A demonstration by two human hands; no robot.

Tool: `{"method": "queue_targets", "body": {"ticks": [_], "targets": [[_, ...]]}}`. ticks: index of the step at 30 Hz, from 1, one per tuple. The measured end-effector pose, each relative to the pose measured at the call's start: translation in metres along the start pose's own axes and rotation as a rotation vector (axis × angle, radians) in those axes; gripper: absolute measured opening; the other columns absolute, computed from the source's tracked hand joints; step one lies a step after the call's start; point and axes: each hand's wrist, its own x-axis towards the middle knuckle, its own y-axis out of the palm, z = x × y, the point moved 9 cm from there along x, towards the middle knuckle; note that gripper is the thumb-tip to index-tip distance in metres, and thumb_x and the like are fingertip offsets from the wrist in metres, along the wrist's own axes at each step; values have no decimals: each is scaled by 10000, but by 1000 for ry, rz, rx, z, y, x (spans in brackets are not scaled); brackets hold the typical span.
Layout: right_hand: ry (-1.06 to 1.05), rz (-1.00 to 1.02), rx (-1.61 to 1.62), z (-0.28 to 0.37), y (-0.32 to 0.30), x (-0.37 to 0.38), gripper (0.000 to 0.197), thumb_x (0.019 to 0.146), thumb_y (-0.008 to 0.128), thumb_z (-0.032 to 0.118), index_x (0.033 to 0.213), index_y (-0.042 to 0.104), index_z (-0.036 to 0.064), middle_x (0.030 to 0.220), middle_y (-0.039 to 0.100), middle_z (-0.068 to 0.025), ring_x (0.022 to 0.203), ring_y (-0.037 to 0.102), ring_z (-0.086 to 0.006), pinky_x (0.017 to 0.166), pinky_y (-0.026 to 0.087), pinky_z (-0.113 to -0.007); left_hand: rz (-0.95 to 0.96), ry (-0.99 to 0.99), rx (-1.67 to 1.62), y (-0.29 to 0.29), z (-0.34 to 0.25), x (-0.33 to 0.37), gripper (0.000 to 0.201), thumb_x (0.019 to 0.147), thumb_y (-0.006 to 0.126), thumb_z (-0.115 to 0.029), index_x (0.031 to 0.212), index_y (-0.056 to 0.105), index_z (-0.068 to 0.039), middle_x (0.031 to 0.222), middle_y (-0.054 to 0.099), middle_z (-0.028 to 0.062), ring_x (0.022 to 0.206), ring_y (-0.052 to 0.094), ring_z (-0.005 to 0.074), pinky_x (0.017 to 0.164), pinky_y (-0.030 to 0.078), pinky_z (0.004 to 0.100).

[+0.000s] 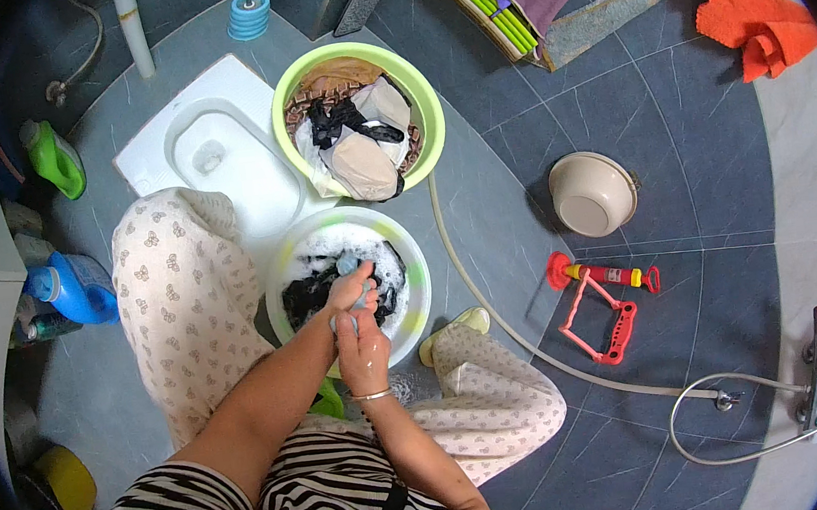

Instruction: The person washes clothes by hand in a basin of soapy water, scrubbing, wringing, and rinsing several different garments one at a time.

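Note:
My left hand (348,287) and my right hand (363,351) are closed on a pale blue-grey cloth (348,262), bunched between them. Parts of it stick out past the fingers, and its exact kind is hidden. My left hand is farther out, over the washbasin; the right is nearer me, by the near rim, with a bracelet at its wrist. Below them the pale round washbasin (414,254) with green patches contains white suds (332,238) and soaked black clothing (305,298). Beyond it, a yellow-green basin (433,118) holds a pile of beige, black and patterned clothes (364,160).
A white squat toilet (245,163) lies to the far left. Detergent bottles, one green (53,161) and one blue (83,287), stand at left. A hose (495,316) runs along the right, near a beige bucket (592,198) and a red-framed item (618,333).

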Motion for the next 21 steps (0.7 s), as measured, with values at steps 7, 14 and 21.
{"method": "queue_targets", "body": {"ticks": [7, 14, 21], "targets": [[131, -275, -365, -70, -32, 61, 285, 860, 461, 278, 783, 513, 9, 694, 555, -258, 664, 532, -443, 588, 425, -473, -349, 203, 160, 18, 2, -26, 301, 868, 515, -355, 758, 523, -74, 668, 490, 19, 636, 509, 179, 558, 427, 334], [166, -357, 18, -182, -31, 114, 160, 857, 491, 183, 855, 549, 34, 695, 546, -80, 598, 471, -164, 577, 403, -306, -490, 250, 267, 20, -42, -19, 258, 836, 556, -324, 857, 516, -70, 724, 529, 47, 612, 553, 189, 515, 470, 364], [181, -274, 102, -245, 19, 167, 93, 849, 486, 61, 917, 549, 60, 807, 522, -4, 748, 491, -138, 709, 401, -255, -624, 234, 341, -4, -83, -16, 614, 916, 418, -322, 1393, 92, -111, 1403, 184, 160, 1216, 345, 295, 963, 374, 398]]}}
